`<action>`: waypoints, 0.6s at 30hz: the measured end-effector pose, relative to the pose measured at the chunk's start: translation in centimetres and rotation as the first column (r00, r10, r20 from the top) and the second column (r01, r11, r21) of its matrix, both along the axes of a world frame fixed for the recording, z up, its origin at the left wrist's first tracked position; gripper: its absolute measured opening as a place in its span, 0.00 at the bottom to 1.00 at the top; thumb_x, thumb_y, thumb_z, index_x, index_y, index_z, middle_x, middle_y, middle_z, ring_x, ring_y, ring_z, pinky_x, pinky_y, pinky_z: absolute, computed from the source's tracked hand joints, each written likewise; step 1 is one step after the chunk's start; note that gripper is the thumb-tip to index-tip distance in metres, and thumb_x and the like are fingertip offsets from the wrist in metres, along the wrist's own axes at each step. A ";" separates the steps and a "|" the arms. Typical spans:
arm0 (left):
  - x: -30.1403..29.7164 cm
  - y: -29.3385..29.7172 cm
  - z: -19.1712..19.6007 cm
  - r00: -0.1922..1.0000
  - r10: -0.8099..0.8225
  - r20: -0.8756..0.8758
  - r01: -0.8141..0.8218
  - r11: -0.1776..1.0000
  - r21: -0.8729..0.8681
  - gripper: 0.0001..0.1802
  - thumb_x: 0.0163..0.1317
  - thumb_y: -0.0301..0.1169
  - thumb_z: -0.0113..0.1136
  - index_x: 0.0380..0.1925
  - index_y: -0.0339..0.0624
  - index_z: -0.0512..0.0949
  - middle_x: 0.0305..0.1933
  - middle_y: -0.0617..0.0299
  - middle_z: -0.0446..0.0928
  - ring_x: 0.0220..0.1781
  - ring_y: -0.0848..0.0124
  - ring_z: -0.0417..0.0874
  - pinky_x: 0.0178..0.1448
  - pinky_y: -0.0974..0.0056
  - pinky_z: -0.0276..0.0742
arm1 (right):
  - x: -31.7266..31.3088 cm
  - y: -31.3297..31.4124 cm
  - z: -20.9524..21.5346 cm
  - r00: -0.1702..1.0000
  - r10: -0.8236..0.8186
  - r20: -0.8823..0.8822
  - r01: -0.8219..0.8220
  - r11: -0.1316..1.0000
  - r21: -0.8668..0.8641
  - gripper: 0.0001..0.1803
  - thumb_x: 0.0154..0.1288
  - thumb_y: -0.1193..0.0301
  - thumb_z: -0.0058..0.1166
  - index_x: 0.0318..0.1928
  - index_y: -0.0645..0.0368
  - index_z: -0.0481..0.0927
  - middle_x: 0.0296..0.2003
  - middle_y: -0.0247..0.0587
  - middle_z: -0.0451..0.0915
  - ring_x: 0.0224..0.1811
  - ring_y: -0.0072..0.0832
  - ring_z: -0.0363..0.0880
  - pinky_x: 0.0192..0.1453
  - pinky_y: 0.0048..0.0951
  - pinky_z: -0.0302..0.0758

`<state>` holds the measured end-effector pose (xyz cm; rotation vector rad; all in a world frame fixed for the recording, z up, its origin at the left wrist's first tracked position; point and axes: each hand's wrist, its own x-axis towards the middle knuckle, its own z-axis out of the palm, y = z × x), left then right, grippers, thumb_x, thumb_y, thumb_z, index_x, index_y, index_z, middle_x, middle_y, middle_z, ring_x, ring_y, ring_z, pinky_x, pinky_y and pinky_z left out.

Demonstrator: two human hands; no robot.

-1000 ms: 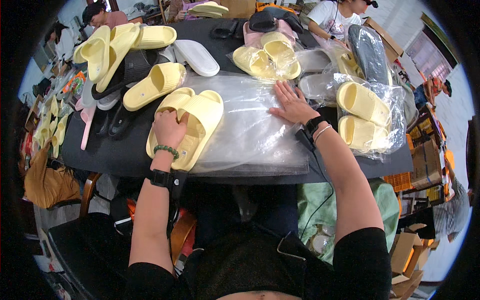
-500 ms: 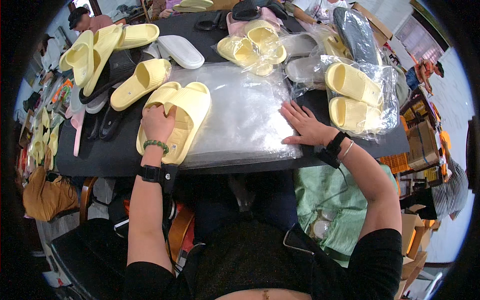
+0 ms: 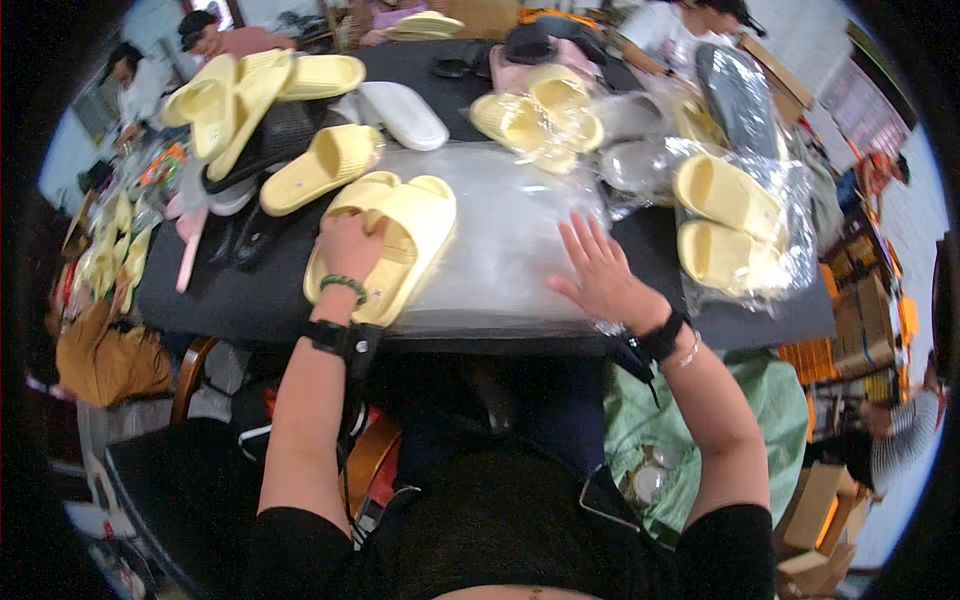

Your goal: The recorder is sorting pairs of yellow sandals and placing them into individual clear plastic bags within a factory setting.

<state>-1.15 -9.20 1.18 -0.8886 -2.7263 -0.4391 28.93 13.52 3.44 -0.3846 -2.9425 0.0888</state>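
Item: my left hand [image 3: 347, 245], fingers curled on pale-yellow foam slide sandals [image 3: 385, 245]; my right hand [image 3: 603, 280], fingers splayed flat (holding nothing), should keep the clear plastic bag stack [image 3: 505, 240] pinned.

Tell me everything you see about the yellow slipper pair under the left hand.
The yellow slipper pair looks like soft moulded foam with wide closed straps and thick soles. The two slides lie side by side, touching, toes pointing away from the person, on the near left of the clear plastic bag stack. The left hand rests on them, gripping the left slide.
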 end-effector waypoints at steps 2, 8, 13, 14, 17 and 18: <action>-0.1 0.5 -0.3 0.998 -0.060 -0.030 0.063 0.993 0.105 0.22 0.58 0.51 0.62 0.32 0.41 0.84 0.35 0.48 0.82 0.43 0.51 0.82 0.49 0.45 0.77 | 1.7 0.3 -2.0 0.986 -0.048 0.162 0.063 0.994 -0.086 0.46 0.69 0.39 0.40 0.72 0.63 0.53 0.74 0.60 0.48 0.77 0.55 0.43 0.73 0.60 0.50; 1.9 0.7 1.3 0.995 -0.046 0.093 0.053 0.996 -0.077 0.30 0.60 0.58 0.58 0.38 0.38 0.82 0.48 0.47 0.80 0.56 0.51 0.76 0.61 0.50 0.70 | 3.1 -0.6 -3.6 0.997 -0.075 0.013 0.075 0.997 0.008 0.43 0.68 0.44 0.45 0.72 0.63 0.55 0.73 0.58 0.53 0.76 0.54 0.47 0.73 0.57 0.49; 1.4 -1.2 0.2 0.996 -0.081 0.030 0.075 0.987 0.142 0.21 0.61 0.49 0.58 0.31 0.41 0.82 0.40 0.50 0.82 0.50 0.52 0.79 0.55 0.48 0.73 | 2.6 -1.3 -3.6 0.999 -0.054 0.002 0.054 0.998 0.011 0.43 0.70 0.45 0.44 0.73 0.61 0.53 0.73 0.57 0.52 0.77 0.53 0.47 0.74 0.56 0.48; 1.2 -1.5 0.1 0.998 -0.060 0.030 0.055 0.988 0.144 0.21 0.61 0.49 0.58 0.31 0.41 0.82 0.40 0.50 0.82 0.50 0.52 0.79 0.55 0.48 0.73 | 2.6 -1.3 -3.6 0.999 -0.033 0.001 0.033 0.999 0.013 0.43 0.70 0.45 0.44 0.73 0.61 0.53 0.73 0.57 0.52 0.77 0.53 0.47 0.74 0.56 0.48; 1.5 -3.0 2.2 0.968 -0.147 0.203 0.101 0.970 0.220 0.11 0.60 0.36 0.58 0.31 0.41 0.82 0.34 0.47 0.80 0.39 0.48 0.80 0.43 0.50 0.76 | 2.5 -1.4 -3.6 0.997 -0.070 0.029 0.069 0.998 0.011 0.43 0.70 0.45 0.44 0.74 0.61 0.52 0.74 0.56 0.51 0.77 0.51 0.45 0.76 0.54 0.44; 1.3 -3.9 3.2 0.970 -0.144 0.197 0.100 0.971 0.217 0.11 0.60 0.36 0.58 0.31 0.41 0.82 0.34 0.47 0.80 0.39 0.48 0.80 0.43 0.50 0.76 | 2.6 -1.5 -3.4 0.997 -0.067 0.023 0.067 0.998 0.009 0.43 0.70 0.45 0.44 0.74 0.61 0.52 0.74 0.56 0.51 0.77 0.51 0.45 0.76 0.54 0.44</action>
